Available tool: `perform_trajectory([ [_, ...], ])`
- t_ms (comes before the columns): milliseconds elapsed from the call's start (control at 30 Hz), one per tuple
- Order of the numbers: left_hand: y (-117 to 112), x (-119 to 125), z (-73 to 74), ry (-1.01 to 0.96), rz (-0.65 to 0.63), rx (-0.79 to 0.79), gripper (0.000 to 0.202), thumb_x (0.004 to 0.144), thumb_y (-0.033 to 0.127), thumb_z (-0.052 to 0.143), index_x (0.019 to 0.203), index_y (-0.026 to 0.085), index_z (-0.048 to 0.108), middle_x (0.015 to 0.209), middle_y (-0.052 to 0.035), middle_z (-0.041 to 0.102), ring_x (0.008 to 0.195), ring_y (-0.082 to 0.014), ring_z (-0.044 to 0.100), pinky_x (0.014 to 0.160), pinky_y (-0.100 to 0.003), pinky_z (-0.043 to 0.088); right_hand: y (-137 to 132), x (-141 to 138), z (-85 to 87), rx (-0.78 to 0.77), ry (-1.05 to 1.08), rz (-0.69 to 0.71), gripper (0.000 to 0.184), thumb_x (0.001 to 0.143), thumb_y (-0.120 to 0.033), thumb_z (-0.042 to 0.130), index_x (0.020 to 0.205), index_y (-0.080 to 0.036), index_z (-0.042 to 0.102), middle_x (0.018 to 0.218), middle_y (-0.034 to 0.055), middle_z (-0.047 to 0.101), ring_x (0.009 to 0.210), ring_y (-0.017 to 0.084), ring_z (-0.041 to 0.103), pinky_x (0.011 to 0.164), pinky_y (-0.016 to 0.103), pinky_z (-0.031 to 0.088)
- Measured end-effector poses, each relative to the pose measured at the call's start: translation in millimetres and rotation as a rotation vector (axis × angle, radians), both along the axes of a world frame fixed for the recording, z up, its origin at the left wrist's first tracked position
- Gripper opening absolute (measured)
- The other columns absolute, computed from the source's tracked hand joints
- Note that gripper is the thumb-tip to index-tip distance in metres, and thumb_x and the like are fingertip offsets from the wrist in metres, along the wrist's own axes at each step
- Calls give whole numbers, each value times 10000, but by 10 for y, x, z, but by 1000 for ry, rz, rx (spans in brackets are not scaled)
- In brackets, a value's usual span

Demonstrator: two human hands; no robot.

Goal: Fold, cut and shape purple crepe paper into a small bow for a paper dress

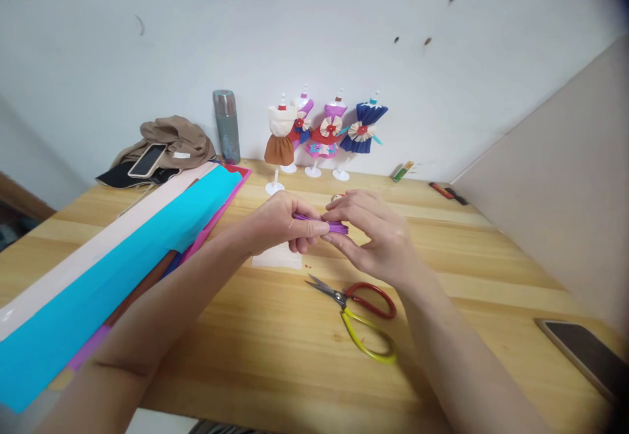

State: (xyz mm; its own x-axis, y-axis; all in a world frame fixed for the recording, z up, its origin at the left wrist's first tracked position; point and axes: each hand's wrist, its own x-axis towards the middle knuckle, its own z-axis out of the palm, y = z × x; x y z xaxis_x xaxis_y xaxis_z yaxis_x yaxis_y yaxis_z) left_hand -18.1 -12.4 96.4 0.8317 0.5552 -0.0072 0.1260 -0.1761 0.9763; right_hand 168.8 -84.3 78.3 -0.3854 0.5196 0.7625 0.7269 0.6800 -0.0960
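Both my hands meet above the middle of the wooden table [275,355], pinching a folded strip of purple paper [335,227]. My left hand [282,225] grips its left end with fingers curled. My right hand [366,227] pinches its right end between thumb and fingertips. Under the hands lies a small white piece of paper [278,258]. Scissors [361,316] with one red and one yellow handle lie just in front of my right hand, blades slightly apart.
Long sheets of coloured paper [122,257], cyan on top, lie at the left. Several small mannequins in paper dresses [324,129] stand by the wall, with a metal flask [227,126], a brown cloth bundle with a phone on it [147,158], and another phone [584,352] at the right edge.
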Motion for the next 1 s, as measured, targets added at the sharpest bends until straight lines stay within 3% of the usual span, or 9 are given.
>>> perform_trajectory([
  [167,23,-8,-5,-11,-12,-22,260,808,364,664,688,134,678,521,17,590,470,-63,527,479,-173,432,-12,9,23,-38,39,5,80,891,-296,640,941,-237,623,811,41,689,796,213,665,730,397,521],
  [367,4,-12,11,-7,-34,-7,290,835,337,637,637,126,647,506,15,567,465,-56,506,478,-172,416,-8,8,32,-61,80,30,37,882,-218,623,857,-246,623,766,22,697,741,197,660,715,391,523],
  [467,40,-15,-20,-60,-29,-46,258,832,364,660,747,121,685,560,9,590,500,-65,535,496,-180,431,4,19,19,-60,110,17,86,870,-187,624,813,-251,619,726,11,690,698,193,653,705,393,526],
  [567,105,16,-110,-202,27,-189,336,782,437,725,904,126,685,694,-5,632,553,-73,577,524,-192,451,25,44,-13,26,225,-74,93,849,-184,657,800,-253,619,699,11,667,653,194,634,707,408,532],
  [667,94,113,-239,-340,112,-413,434,729,521,756,836,114,650,764,-21,632,579,-66,577,557,-201,452,53,57,-53,175,324,-215,113,843,-181,663,797,-267,606,658,11,629,616,204,603,742,442,537],
  [733,15,200,-323,-340,137,-508,435,695,479,793,890,111,667,740,-5,611,559,-57,541,557,-205,437,72,43,-82,261,308,-288,120,849,-182,648,800,-277,594,633,8,606,595,210,585,767,462,531],
  [867,-198,314,-413,-362,264,-391,322,809,432,694,886,119,705,865,-43,656,676,-80,556,634,-221,445,100,-33,-164,333,186,-357,120,848,-193,640,793,-276,572,619,-7,589,579,199,577,809,473,511],
  [1000,-288,312,-390,-399,324,-267,318,882,414,601,843,120,715,897,-63,695,896,-143,606,815,-266,469,110,-122,-250,329,85,-340,130,835,-175,636,805,-270,553,634,-14,606,626,196,608,846,461,484],
])
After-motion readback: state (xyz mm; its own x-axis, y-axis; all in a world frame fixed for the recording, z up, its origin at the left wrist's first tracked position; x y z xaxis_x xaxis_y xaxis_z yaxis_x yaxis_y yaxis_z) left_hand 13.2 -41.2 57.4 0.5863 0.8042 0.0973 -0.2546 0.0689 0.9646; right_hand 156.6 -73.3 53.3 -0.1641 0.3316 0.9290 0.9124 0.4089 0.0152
